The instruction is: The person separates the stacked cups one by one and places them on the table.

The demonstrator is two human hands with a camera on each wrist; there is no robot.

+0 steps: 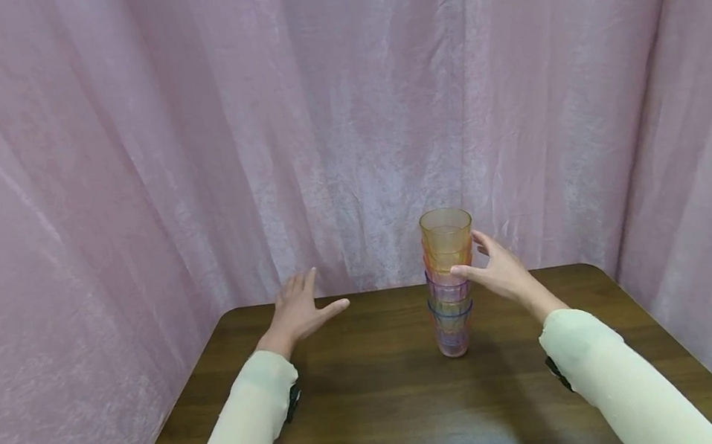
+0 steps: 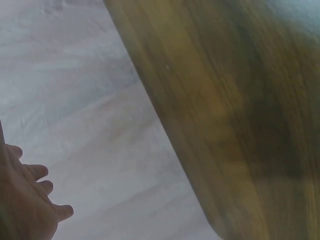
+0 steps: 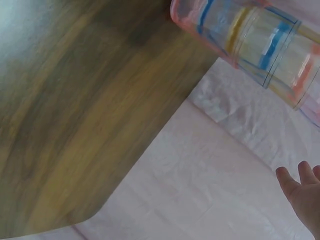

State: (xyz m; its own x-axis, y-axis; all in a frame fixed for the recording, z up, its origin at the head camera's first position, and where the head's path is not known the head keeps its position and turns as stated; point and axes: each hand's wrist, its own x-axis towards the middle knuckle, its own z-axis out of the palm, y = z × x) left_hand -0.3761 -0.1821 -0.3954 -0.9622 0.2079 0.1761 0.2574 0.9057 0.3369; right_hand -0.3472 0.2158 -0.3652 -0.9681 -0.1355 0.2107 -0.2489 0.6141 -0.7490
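A stack [image 1: 451,303] of clear tinted cups stands upright on the wooden surface [image 1: 380,406], right of its middle and nearer the far edge than the near one. A yellow cup tops it, with red, pink and blue tints and rims below. The person's right grip [image 1: 503,274] is spread wide beside the upper cups, its thumb overlapping the stack's front in the head view; whether it touches, I cannot tell. That thumb covers a little of the cups' right side. The left grip [image 1: 298,308] is also wide and holds nothing, over the far left part of the surface, near that corner and well apart from the cups. A pink curtain [image 1: 329,120] hangs just behind the far edge and along both sides. Pale sleeves [image 1: 236,440] cross the left and right of the surface, with a dark device [image 1: 293,403] under the left cuff.
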